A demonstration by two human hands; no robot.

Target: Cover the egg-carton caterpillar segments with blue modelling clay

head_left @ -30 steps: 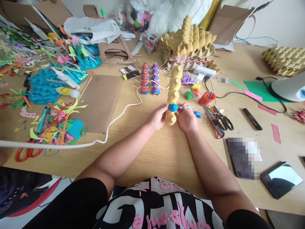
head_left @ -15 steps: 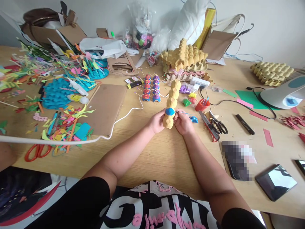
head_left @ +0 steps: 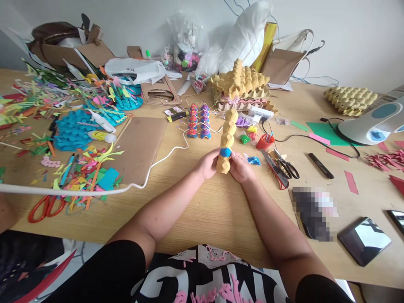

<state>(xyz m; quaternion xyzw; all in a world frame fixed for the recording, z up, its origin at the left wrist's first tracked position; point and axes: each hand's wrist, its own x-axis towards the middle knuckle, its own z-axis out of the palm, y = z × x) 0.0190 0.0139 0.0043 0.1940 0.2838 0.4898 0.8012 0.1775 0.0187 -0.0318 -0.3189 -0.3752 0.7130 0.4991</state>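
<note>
A yellow egg-carton strip (head_left: 228,134) with several bumps stands out from between my hands, one bump near its lower end covered in blue clay (head_left: 225,152). My left hand (head_left: 208,164) grips the strip's left side near the bottom. On the right side, my right hand (head_left: 240,166) holds it with the thumb by the blue bump. Beyond them lie two finished-looking strips, one red and blue (head_left: 192,121) and one purple and blue (head_left: 205,121), with thin sticks at their sides. A small packet of blue clay (head_left: 253,160) rests just right of my right hand.
Scissors (head_left: 287,165), a cutter (head_left: 275,169) and a red cup (head_left: 265,142) lie to the right. Cardboard (head_left: 142,149), paper scraps and a white cable (head_left: 94,192) are at left. Egg trays (head_left: 249,82) are stacked behind. Another person's arm (head_left: 6,212) shows at the left edge.
The camera view has shifted slightly. My right hand's fingers have moved in closer against the strip, the thumb now beside the blue bump. My left hand keeps its hold.
</note>
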